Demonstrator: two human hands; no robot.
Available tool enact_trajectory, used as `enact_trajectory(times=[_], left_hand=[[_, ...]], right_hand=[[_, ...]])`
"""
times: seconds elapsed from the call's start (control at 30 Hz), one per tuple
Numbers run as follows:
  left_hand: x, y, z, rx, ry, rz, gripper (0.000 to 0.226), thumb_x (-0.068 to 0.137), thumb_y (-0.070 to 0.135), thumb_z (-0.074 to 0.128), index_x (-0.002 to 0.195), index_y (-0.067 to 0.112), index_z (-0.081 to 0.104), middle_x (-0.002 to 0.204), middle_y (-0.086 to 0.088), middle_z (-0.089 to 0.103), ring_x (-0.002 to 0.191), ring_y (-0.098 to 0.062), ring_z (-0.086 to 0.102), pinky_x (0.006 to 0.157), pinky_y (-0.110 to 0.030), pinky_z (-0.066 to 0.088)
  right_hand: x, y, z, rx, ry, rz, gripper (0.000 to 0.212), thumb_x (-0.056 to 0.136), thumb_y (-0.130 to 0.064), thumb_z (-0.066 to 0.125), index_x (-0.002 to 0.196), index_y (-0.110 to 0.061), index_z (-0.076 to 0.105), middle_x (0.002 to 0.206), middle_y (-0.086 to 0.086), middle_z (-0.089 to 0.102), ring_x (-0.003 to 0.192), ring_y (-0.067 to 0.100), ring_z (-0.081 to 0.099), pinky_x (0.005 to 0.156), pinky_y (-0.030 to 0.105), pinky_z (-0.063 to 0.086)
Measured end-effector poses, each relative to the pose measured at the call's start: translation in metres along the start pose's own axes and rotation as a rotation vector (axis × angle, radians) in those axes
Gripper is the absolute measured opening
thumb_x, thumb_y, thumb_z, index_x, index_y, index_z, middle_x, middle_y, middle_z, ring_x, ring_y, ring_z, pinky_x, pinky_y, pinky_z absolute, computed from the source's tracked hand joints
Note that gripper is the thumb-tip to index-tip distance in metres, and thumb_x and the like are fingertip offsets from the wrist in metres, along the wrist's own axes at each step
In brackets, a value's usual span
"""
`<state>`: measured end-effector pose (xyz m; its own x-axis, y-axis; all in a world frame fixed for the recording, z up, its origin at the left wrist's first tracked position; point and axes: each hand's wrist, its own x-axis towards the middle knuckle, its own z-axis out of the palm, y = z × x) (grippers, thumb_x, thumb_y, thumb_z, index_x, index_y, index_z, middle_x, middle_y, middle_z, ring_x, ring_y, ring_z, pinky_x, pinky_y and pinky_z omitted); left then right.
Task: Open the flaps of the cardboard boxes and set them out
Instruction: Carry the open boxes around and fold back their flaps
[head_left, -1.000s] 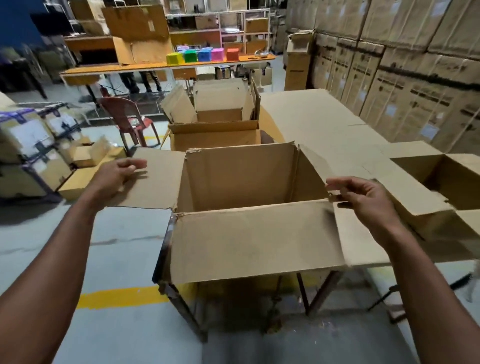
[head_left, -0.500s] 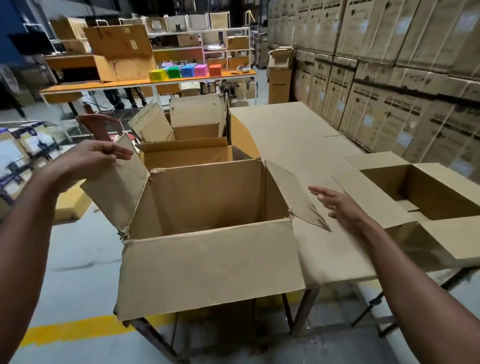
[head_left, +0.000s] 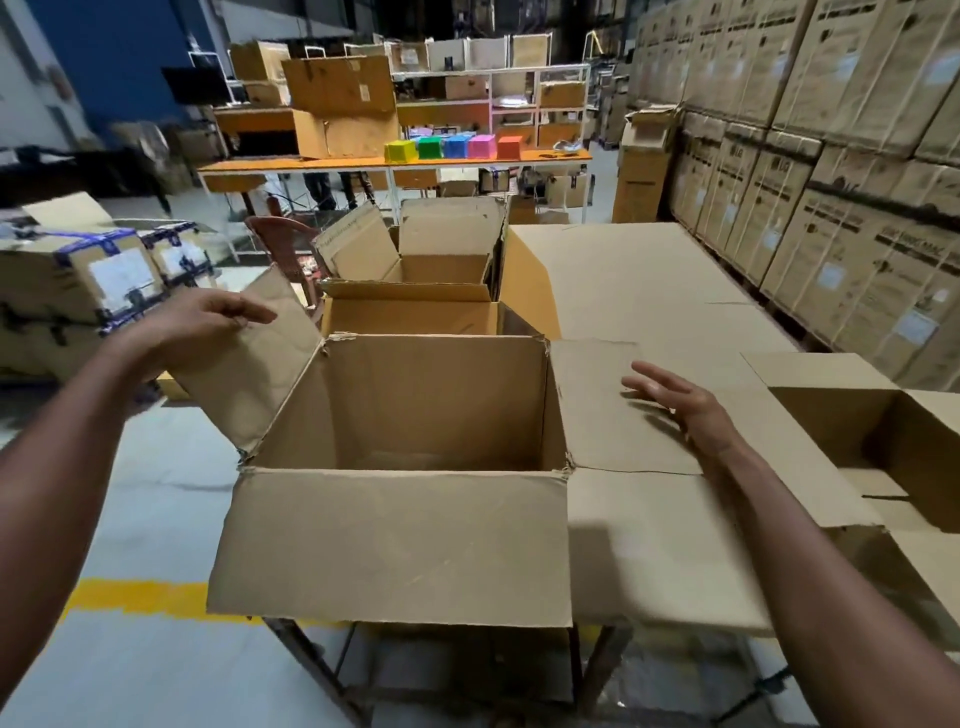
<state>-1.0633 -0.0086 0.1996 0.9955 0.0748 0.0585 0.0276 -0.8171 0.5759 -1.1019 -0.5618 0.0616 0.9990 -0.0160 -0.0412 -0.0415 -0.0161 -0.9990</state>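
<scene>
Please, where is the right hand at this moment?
In the head view, the right hand is right of centre, open, over the right flap of the nearest box; that flap lies flat on the cardboard-covered table.

Pretty clearly a warehouse or packing floor. The whole right side of the frame is a wall of stacked printed cartons (head_left: 810, 171), piled past the top edge. Bare concrete floor with a yellow painted line (head_left: 156, 597) at lower left. Top centre there's metal shelving (head_left: 498, 88) with more boxes, and a long orange workbench (head_left: 395, 162) holding a row of small coloured bins (head_left: 452, 147). Taped parcels (head_left: 78, 280) sit at middle left, and open cardboard boxes (head_left: 415, 415) cover a cardboard-topped table (head_left: 649, 280) in the centre.
</scene>
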Motion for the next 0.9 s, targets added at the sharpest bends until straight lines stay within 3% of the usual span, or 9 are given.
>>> enact_trajectory(times=[0.13,0.2,0.27,0.37,0.5,0.6,0.7,0.8,0.9], left_hand=[[-0.002,-0.002,-0.005,0.002,-0.019,0.005,0.04,0.103,0.004,0.047,0.103,0.037,0.07,0.125,0.0,0.061,0.089,-0.01,0.055,0.069,-0.025,0.043],[-0.001,-0.001,-0.007,0.005,-0.036,0.009,0.039,0.103,0.004,0.046,0.108,0.035,0.07,0.126,0.004,0.06,0.101,-0.013,0.055,0.073,-0.024,0.042],[0.003,-0.001,-0.011,0.024,-0.055,0.008,0.038,0.103,0.006,0.045,0.117,0.03,0.071,0.129,0.004,0.06,0.11,-0.017,0.055,0.079,-0.026,0.042],[0.009,-0.001,-0.015,0.016,-0.097,0.029,0.04,0.101,0.004,0.047,0.121,0.028,0.071,0.129,0.004,0.061,0.107,-0.012,0.056,0.085,-0.029,0.045],[0.014,-0.001,-0.017,0.082,-0.152,0.082,0.043,0.099,-0.002,0.047,0.125,0.024,0.069,0.129,0.005,0.061,0.112,-0.01,0.051,0.092,-0.028,0.038],[0.014,-0.004,-0.015,0.178,-0.165,0.105,0.057,0.09,-0.008,0.04,0.125,0.025,0.07,0.135,0.005,0.061,0.118,-0.017,0.053,0.092,-0.032,0.041],[0.016,-0.011,-0.013,0.166,-0.159,0.145,0.053,0.089,-0.009,0.045,0.126,0.019,0.07,0.139,-0.003,0.062,0.128,-0.02,0.056,0.097,-0.029,0.043],[0.017,-0.019,-0.017,0.122,-0.143,0.129,0.048,0.09,-0.01,0.047,0.128,0.012,0.068,0.134,-0.008,0.065,0.122,-0.02,0.06,0.095,-0.026,0.043],[0.012,-0.027,-0.019,0.094,-0.103,0.129,0.051,0.089,-0.011,0.046,0.132,0.009,0.064,0.134,-0.009,0.065,0.123,-0.021,0.059,0.097,-0.028,0.043]], right_hand=[[0.009,-0.04,0.007,-0.107,-0.069,-0.033,0.037,0.096,-0.01,0.058,0.129,-0.024,0.066,0.126,-0.004,0.07,0.113,0.02,0.068,0.099,0.036,0.052],[0.011,-0.063,0.016,-0.212,-0.08,-0.061,0.037,0.096,-0.007,0.06,0.126,-0.025,0.069,0.123,-0.005,0.071,0.11,0.017,0.07,0.085,0.028,0.057],[0.013,-0.082,0.027,-0.347,-0.076,-0.085,0.035,0.095,-0.008,0.062,0.123,-0.027,0.071,0.119,-0.008,0.072,0.108,0.009,0.068,0.084,0.025,0.053],[0.018,-0.099,0.049,-0.482,-0.092,-0.067,0.032,0.094,-0.007,0.064,0.118,-0.025,0.074,0.114,-0.006,0.073,0.11,0.007,0.065,0.089,0.027,0.049],[0.019,-0.12,0.08,-0.665,-0.071,-0.061,0.043,0.092,0.011,0.054,0.118,-0.019,0.073,0.114,-0.001,0.069,0.102,0.002,0.061,0.07,0.017,0.048],[0.022,-0.132,0.102,-0.849,-0.054,-0.082,0.051,0.087,0.018,0.05,0.119,-0.014,0.073,0.118,0.0,0.071,0.101,0.003,0.062,0.077,0.013,0.043],[0.026,-0.135,0.121,-0.991,-0.007,-0.099,0.05,0.085,0.019,0.052,0.117,-0.013,0.074,0.119,0.004,0.072,0.103,0.01,0.063,0.087,0.021,0.043],[0.022,-0.136,0.133,-1.065,0.056,-0.103,0.045,0.087,0.014,0.058,0.116,-0.017,0.075,0.118,0.0,0.072,0.094,0.006,0.062,0.077,0.018,0.045],[0.012,-0.137,0.143,-1.094,0.11,-0.108,0.047,0.085,0.013,0.062,0.121,-0.015,0.072,0.126,0.0,0.069,0.108,0.01,0.062,0.086,0.02,0.046]])
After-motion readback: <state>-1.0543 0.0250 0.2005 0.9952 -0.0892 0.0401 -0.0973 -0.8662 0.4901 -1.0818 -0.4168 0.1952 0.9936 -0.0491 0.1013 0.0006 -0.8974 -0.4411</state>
